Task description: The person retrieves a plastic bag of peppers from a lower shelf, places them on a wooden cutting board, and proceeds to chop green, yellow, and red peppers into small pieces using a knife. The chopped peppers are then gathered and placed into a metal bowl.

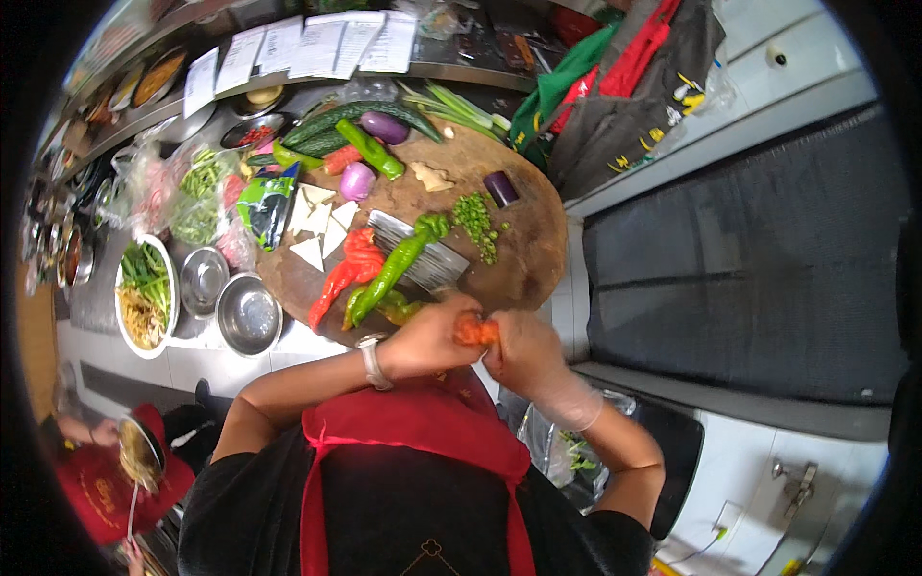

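Between my two hands, close to my red apron, is a red pepper (475, 330). My left hand (439, 335), with a watch at the wrist, grips one side of it. My right hand (526, 353), in a clear plastic glove, grips the other and is blurred. Just beyond them lies a cleaver (425, 252) on the round wooden chopping board (529, 248). A long green pepper (396, 266) rests across its blade. Beside that are another red pepper (353, 266) and a greenish pepper (396, 307). Chopped green pieces (473, 219) and white triangular slices (317, 219) lie farther back.
An eggplant piece (500, 189), ginger (431, 177), an onion (356, 181) and cucumbers (353, 122) lie on the board. Metal bowls (248, 315) and a plate of vegetables (148, 295) stand left. A lined bin (569, 453) is at lower right. Another person (108, 482) holds a pan at lower left.
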Tool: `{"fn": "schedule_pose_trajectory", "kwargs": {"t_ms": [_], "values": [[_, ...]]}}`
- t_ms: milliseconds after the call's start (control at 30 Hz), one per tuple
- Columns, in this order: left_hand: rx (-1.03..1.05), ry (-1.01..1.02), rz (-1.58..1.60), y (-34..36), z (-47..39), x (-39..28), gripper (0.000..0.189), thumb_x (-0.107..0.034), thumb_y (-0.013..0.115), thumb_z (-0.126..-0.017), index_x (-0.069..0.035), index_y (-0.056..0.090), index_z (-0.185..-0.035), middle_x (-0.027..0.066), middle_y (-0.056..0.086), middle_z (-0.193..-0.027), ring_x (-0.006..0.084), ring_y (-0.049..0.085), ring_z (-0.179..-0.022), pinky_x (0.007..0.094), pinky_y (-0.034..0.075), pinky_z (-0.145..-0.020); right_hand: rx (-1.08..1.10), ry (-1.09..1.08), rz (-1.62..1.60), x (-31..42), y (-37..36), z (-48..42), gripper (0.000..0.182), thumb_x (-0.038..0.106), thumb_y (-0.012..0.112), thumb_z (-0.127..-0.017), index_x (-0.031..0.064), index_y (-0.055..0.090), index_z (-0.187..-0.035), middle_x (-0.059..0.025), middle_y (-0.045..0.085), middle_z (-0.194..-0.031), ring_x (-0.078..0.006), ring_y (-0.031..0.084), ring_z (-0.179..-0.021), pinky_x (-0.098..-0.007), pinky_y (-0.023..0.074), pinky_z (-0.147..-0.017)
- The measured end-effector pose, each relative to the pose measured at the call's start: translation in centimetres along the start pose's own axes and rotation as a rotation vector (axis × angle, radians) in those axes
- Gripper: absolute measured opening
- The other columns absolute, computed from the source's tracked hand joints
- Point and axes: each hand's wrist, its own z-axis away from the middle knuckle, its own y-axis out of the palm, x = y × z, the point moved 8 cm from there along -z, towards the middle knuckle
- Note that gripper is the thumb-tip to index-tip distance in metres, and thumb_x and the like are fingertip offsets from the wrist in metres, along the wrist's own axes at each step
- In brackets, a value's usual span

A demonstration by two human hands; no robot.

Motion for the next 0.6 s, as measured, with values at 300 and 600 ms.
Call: {"fn": "schedule_pose_trajectory", "kwargs": {"t_ms": [300,600], "values": [[1.018,0.217,0.165,11.2,2.6,0.2,0.022,-0.01,0.06,-0.068,-0.002,0.053,-0.087,0.015,0.057,-0.07,0.0288,0.057,-0.067,0.0349,0.045,-0.06,-0.242,0.547,-0.7,-0.9,4.7,15.2,0.029,0.022,0.042,-0.082,-0.0007,0.05,-0.098,-0.0167,0.059,-0.076,-0.0278,0.06,-0.07,-0.0366,0.046,-0.063],[0.548,-0.018,-0.376,2.7,-0.9,0.5,0.054,-0.016,0.062,-0.068,-0.005,0.039,-0.115,0.0188,0.056,-0.097,0.0339,0.056,-0.092,0.0393,0.047,-0.076,0.814,1.276,0.095,-14.2,5.9,39.5,0.034,0.03,0.047,-0.082,0.008,0.056,-0.107,-0.0163,0.059,-0.104,-0.0315,0.056,-0.097,-0.0406,0.0465,-0.078]]}}
